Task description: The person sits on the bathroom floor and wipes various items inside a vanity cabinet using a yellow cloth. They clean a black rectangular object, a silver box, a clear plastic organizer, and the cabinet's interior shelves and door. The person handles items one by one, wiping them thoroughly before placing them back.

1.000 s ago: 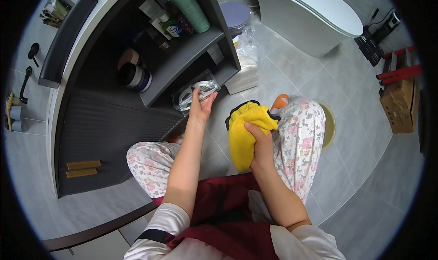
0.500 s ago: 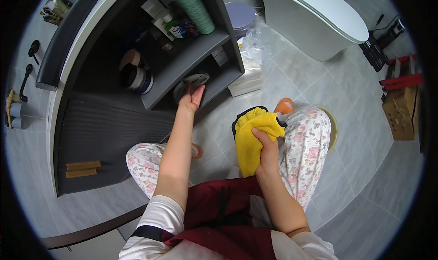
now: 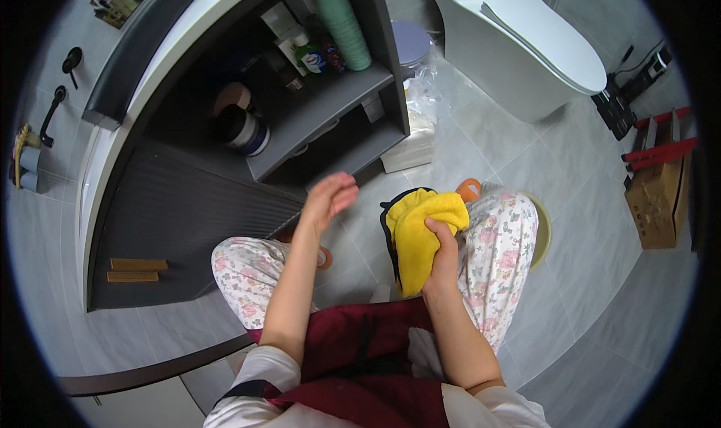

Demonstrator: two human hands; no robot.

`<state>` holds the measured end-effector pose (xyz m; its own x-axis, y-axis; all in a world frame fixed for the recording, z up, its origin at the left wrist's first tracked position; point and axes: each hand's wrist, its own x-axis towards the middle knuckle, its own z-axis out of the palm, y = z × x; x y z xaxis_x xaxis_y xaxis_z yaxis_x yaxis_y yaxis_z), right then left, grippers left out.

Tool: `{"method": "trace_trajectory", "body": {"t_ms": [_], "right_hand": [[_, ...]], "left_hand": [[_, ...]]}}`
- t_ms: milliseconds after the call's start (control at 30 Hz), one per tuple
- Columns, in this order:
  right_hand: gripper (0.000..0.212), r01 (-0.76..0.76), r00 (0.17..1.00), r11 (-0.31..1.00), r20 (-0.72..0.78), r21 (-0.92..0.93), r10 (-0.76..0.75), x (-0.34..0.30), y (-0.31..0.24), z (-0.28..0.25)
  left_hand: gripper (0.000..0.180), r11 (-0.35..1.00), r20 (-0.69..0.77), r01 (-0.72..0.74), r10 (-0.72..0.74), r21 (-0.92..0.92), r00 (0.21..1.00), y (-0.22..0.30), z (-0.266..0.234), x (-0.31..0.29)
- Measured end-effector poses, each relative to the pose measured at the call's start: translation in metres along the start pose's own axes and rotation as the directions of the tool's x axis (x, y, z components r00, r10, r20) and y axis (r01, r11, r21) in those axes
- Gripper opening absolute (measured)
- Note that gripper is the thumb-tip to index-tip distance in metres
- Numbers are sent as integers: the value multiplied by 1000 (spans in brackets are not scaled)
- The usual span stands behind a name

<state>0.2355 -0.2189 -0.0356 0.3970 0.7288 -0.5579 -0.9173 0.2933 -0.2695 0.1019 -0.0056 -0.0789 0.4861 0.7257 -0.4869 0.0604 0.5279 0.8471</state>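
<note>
In front of the dark grey cabinet (image 3: 330,146), just outside its lower shelf, my left hand (image 3: 330,200) hovers with nothing in it. Its fingers are stretched out and lie near one another. My right hand (image 3: 443,259) grips a folded yellow cleaning cloth (image 3: 414,236) with a black edge, thumb on top, above the floor between my knees. Inside the lower shelf, pale curved rims show faintly; what they belong to is too dark to tell. On the shelf above stand a green bottle (image 3: 309,56), a stack of green cups (image 3: 342,22) and a round white-and-dark tub (image 3: 244,131).
Beside the cabinet are a purple-lidded bin (image 3: 411,41) and a white plastic-wrapped pack (image 3: 409,146). Farther right stands a white toilet (image 3: 511,52). A cardboard box (image 3: 655,203) sits under a red step ladder (image 3: 657,158). A yellowish basin (image 3: 544,233) is by my right leg.
My left hand has drawn back out of the lower shelf toward me. My right hand keeps hold of the cloth, whose folds have shifted a little. The whole view has tilted slightly.
</note>
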Motion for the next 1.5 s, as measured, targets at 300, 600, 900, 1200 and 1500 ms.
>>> {"method": "trace_trajectory", "body": {"t_ms": [300, 600, 900, 1200, 1500], "right_hand": [[47, -129, 990, 992, 58, -4, 129, -14, -2, 18], [58, -241, 872, 945, 477, 222, 110, -23, 2, 29], [66, -321, 739, 916, 669, 240, 84, -37, 4, 41], [55, 367, 710, 891, 699, -268, -82, -39, 3, 36], [55, -110, 728, 993, 684, 39, 54, -65, 1, 61]], "left_hand": [[27, 753, 235, -406, 331, 518, 914, 41, 43, -149], [31, -458, 422, -309, 889, 833, -179, 196, 65, -226], [96, 112, -82, -159, 979, 981, 184, 301, 74, -209], [65, 3, 40, -479, 996, 878, 81, 261, 82, -222], [87, -120, 246, -617, 961, 778, 124, 80, 86, -238]]}}
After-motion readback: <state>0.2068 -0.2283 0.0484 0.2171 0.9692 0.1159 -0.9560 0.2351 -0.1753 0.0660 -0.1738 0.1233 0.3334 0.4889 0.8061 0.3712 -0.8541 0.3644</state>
